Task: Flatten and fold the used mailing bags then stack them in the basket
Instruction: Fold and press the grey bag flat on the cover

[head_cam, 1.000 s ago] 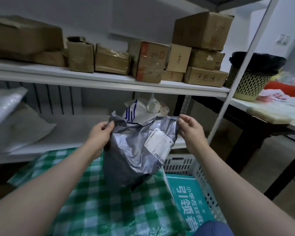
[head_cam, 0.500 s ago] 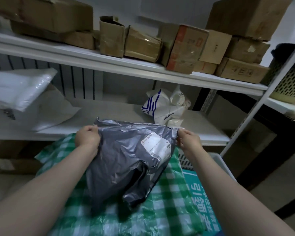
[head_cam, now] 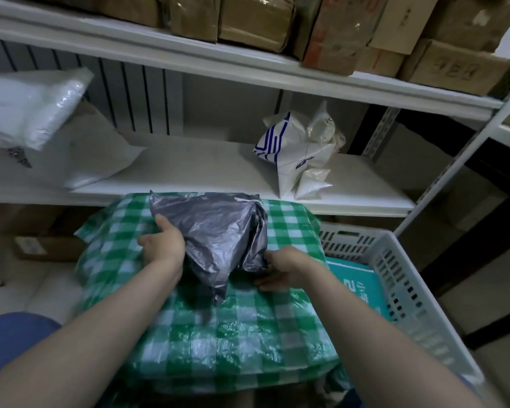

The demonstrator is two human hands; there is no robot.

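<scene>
A crumpled grey mailing bag (head_cam: 218,231) lies on a green-and-white checked cover (head_cam: 233,334) in front of me, its label out of sight. My left hand (head_cam: 164,245) presses flat against the bag's left edge, thumb pointing up. My right hand (head_cam: 286,269) touches the bag's lower right corner with straight fingers lying on the cover. The white slatted basket (head_cam: 401,278) stands to the right and holds a teal mailing bag (head_cam: 359,290).
On the white shelf (head_cam: 195,169) behind the cover sit a white bag with blue stripes (head_cam: 289,148) and pale bags at the left (head_cam: 30,113). Cardboard boxes (head_cam: 330,39) line the upper shelf. A metal upright (head_cam: 454,160) rises on the right.
The grey bag was held up by its top corners with its label facing me. It now lies on the cover with the label hidden, and both hands have moved down to its sides.
</scene>
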